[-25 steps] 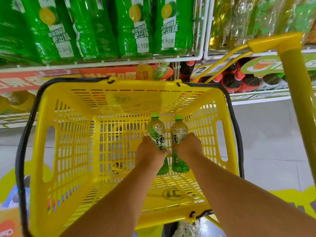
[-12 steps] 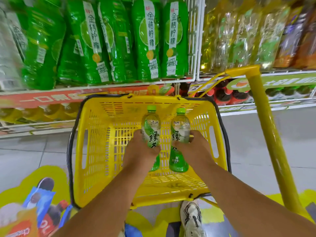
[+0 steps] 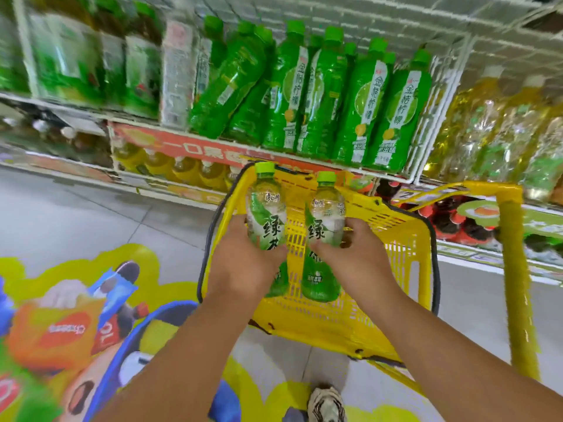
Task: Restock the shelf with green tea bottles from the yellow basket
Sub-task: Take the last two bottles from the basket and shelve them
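Observation:
My left hand (image 3: 243, 263) grips a green tea bottle (image 3: 266, 208) with a green cap, held upright. Beside it, my right hand (image 3: 358, 257) grips a second green tea bottle (image 3: 323, 236), also upright. Both bottles are lifted above the yellow basket (image 3: 393, 239), which sits below and behind my hands; I see no bottles inside it. The white wire shelf (image 3: 231, 141) ahead carries rows of green kumquat-lemon drink bottles (image 3: 359, 105).
The basket's yellow pull handle (image 3: 515, 269) rises at the right. Yellow drink bottles (image 3: 499, 132) fill the shelf at right, red-capped dark bottles (image 3: 447, 220) sit lower. A colourful floor sticker (image 3: 76, 315) covers the tiles at left. My shoe (image 3: 326, 403) is below.
Both hands have lifted the two bottles up out of the basket. The view has swung up and left, showing more of the shelf.

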